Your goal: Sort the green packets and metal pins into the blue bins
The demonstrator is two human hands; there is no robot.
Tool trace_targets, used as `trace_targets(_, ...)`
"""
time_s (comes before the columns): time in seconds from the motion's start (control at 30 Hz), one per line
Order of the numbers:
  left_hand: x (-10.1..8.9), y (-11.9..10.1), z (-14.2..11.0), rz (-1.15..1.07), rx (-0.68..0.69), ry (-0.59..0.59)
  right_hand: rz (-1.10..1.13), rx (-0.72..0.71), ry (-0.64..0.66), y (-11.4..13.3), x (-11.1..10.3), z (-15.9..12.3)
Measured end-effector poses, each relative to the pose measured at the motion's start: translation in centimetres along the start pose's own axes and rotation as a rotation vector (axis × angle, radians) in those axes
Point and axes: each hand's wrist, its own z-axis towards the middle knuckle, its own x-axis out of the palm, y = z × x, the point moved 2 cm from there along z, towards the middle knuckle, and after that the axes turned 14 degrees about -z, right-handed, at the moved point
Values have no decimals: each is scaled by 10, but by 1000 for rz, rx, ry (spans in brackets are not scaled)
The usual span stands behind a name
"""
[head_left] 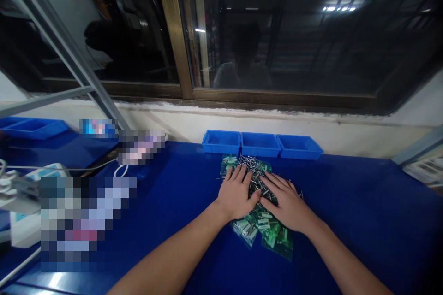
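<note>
My left hand [236,193] lies flat, fingers apart, over the left side of a loose pile of thin metal pieces [266,190], which look like screws or nails. On the right side of that pile rests my right hand [284,200], its fingers stretched out and its thumb close to the left thumb. Under and around the pile are clear greenish plastic bags [278,239] with small pale green pieces inside. Another such bag [228,160] shows beyond my left fingers. My palms hide part of the pile.
Three blue bins [260,144] stand side by side at the back of the blue table [353,221], against the wall below a dark window. To the left are a white device [24,226] with cables, blurred-out items and another blue bin [38,128]. A grey metal frame [69,41] rises there.
</note>
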Motion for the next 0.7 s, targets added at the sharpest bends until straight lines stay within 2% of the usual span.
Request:
trace_targets(0.2, 1, -1, 0, 4, 21, 20, 3, 7, 3, 0, 1, 0)
trace_targets(0.43, 0, -4, 2, -9, 87, -19, 7, 4, -5, 0, 1, 0)
trace_targets(0.53, 1, -2, 3, -46, 131, -44, 34, -16, -67, -1, 2, 3)
trace_targets(0.7, 3, 2, 7, -175, 172, -120, 184, -44, -248, -3, 3, 10)
